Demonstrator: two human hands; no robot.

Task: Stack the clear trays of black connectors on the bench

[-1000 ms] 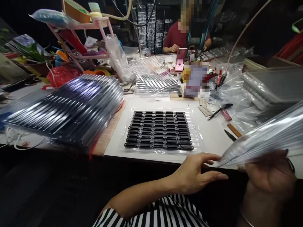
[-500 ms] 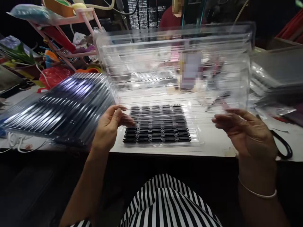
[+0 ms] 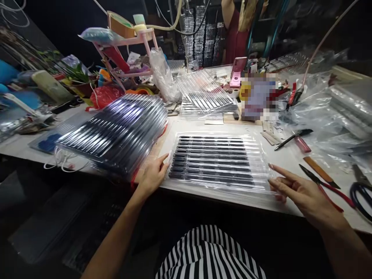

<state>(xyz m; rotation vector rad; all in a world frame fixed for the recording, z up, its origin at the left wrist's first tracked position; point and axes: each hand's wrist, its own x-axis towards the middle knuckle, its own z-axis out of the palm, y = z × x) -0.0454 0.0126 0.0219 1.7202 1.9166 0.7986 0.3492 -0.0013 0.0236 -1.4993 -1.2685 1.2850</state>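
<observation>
A clear ribbed plastic tray (image 3: 263,182) lies over rows of slim black parts (image 3: 215,161) near the table's front edge. My left hand (image 3: 152,176) is at the tray's left side, with thumb and fingertips closed on its edge. At the opposite end, my right hand (image 3: 305,195) pinches the right edge between thumb and fingers. Left of my left hand rests a stack of similar filled trays (image 3: 116,131), dark under shiny clear plastic.
Pliers (image 3: 325,186), scissors (image 3: 362,193) and an orange-handled blade (image 3: 321,172) lie at right, before crumpled plastic bags (image 3: 328,112). Clear trays (image 3: 203,95) sit at the back. A pink rack (image 3: 124,40) stands at back left. Another person (image 3: 236,38) is beyond the table.
The clear tray has come down from in front of me onto the rows of black parts. Both hands have lowered with it, and the view has turned left.
</observation>
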